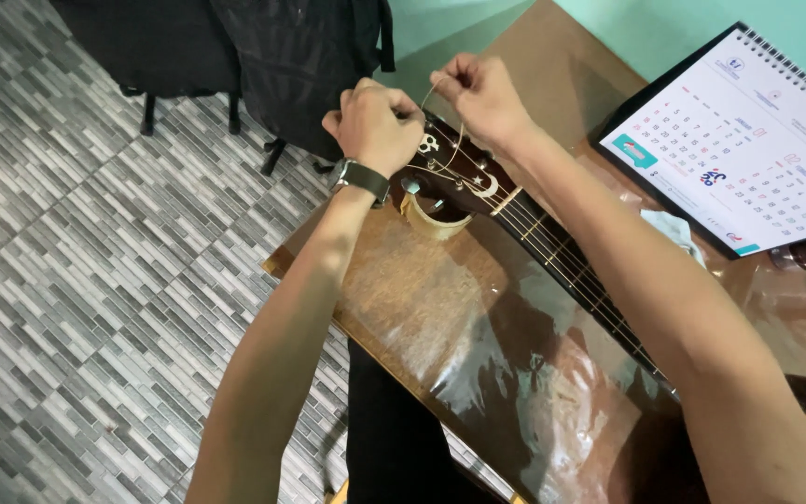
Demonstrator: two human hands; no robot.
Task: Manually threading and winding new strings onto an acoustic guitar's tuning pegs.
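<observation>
Both hands work at the headstock (454,173) of a guitar lying across a brown surface (422,299) covered in clear plastic film. The left hand (373,126), a watch (361,177) on its wrist, is closed in a fist at the headstock's far end, and the right hand (482,93) pinches a thin string (445,117) that curves from its fingers down to the headstock. The two hands sit close together but apart. A roll of tape (433,222) props the headstock, and the neck (571,271) runs back under the right forearm. A desk calendar (748,140) stands on the right, with a crumpled cloth (673,229) beside it. A dark bag (300,65) hangs beyond the hands, above grey tiled floor (95,280).
</observation>
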